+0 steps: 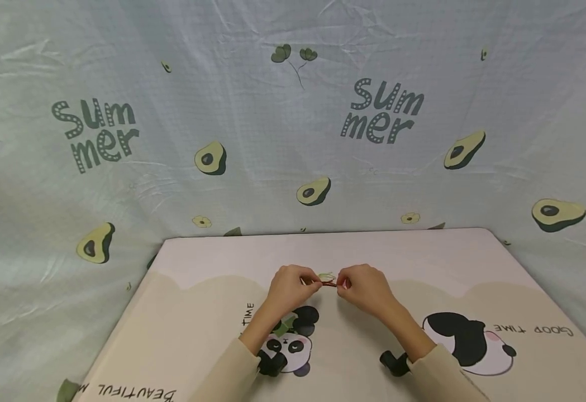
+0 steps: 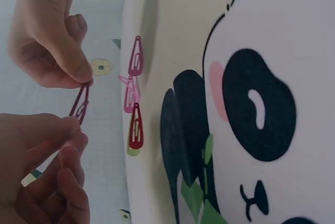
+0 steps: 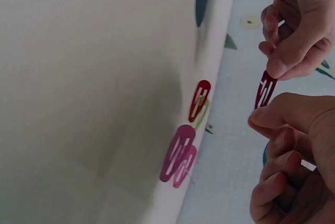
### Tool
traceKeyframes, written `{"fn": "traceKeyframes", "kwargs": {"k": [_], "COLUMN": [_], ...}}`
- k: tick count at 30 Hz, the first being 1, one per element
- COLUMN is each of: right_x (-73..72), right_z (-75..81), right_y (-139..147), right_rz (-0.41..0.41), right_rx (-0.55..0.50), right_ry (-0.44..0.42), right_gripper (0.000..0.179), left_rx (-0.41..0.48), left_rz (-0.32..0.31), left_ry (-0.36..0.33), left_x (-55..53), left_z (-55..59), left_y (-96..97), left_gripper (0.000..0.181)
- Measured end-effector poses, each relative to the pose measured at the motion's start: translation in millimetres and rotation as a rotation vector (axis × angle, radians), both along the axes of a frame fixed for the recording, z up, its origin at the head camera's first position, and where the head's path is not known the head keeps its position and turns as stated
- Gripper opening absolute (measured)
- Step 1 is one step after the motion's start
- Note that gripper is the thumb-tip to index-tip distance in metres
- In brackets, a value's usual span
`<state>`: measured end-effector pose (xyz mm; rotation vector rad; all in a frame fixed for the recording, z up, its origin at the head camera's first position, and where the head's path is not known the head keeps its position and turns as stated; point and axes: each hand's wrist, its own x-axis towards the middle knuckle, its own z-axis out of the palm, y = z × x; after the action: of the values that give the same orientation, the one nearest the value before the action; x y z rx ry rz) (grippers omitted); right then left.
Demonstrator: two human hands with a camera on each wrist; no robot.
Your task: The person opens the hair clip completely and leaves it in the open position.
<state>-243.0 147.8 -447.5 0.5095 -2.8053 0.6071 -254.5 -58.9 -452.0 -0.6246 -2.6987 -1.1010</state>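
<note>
Close together above the far part of the table, my left hand and right hand pinch opposite ends of one dark red snap hair clip. Thumb and fingers cover both of its ends; the slotted middle shows in the wrist views. Below the hands, several more snap clips lie on the tabletop: a red clip partly over a yellow-green clip, and a magenta clip beside a pink clip. From the head view the hands hide most of these.
A pale table cover printed with pandas and lettering lies under the arms. Behind the table's far edge hangs a light curtain with avocado and lettering prints, which also spans both sides.
</note>
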Motion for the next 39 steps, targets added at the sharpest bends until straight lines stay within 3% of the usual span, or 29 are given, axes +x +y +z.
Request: {"fn": "traceKeyframes", "kwargs": {"k": [3, 8, 21, 39], "right_x": [-5.7, -12.9, -19.7, -21.6], "right_z": [-4.2, -9.8, -21.8, -23.0], "right_y": [-2, -4, -7, -8], "right_rz": [-0.006, -0.003, 0.003, -0.008], "right_rx": [0.047, 0.076, 0.113, 0.105], "right_ry": [-0.038, -0.088, -0.150, -0.192], "right_gripper": [0.006, 0.009, 0.015, 0.015], "left_rx": [-0.061, -0.100, -0.158, -0.173], "left_rz": [0.009, -0.005, 0.008, 0.020], "left_ry": [-0.055, -0.080, -0.098, -0.102], "left_x": [-5.4, -12.1, -17.4, -19.3], "left_z": [-3.9, -11.9, -25.1, -30.7], "left_y": [3.2, 6.1, 5.3, 5.4], "left_gripper": [0.006, 0.006, 0.007, 0.007]}}
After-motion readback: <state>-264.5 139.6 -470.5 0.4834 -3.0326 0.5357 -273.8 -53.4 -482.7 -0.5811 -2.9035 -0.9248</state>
